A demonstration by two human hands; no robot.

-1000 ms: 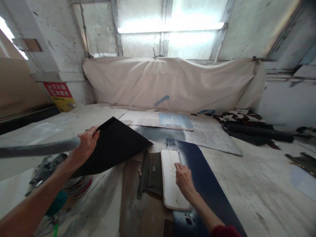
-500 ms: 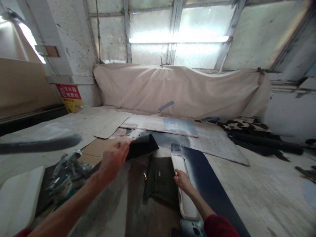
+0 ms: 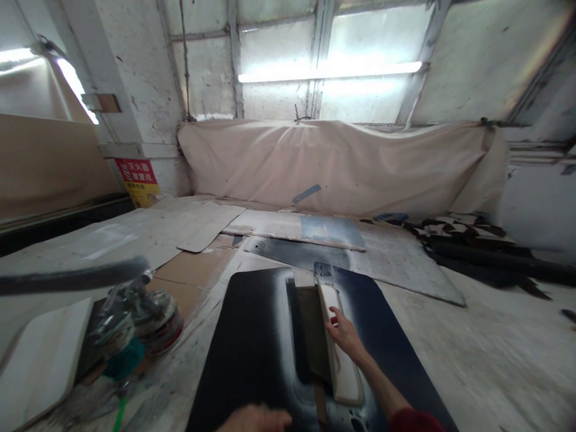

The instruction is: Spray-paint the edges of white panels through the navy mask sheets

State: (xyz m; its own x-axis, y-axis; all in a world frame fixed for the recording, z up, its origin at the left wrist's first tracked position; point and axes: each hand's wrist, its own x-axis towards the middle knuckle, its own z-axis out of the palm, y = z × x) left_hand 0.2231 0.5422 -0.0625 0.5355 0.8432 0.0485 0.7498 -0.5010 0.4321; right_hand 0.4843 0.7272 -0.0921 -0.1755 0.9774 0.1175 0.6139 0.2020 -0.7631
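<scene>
Right hand (image 3: 344, 331) fingers clamp the white panel (image 3: 342, 360) on edge; left hand (image 3: 254, 419), grip unclear, should press the black sheet (image 3: 247, 342) flat.

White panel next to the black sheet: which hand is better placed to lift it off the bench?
Right, probably. The right hand already rests on the tilted white panel. The left hand sits at the near edge of the black sheet, barely in view, apart from the panel.
</scene>
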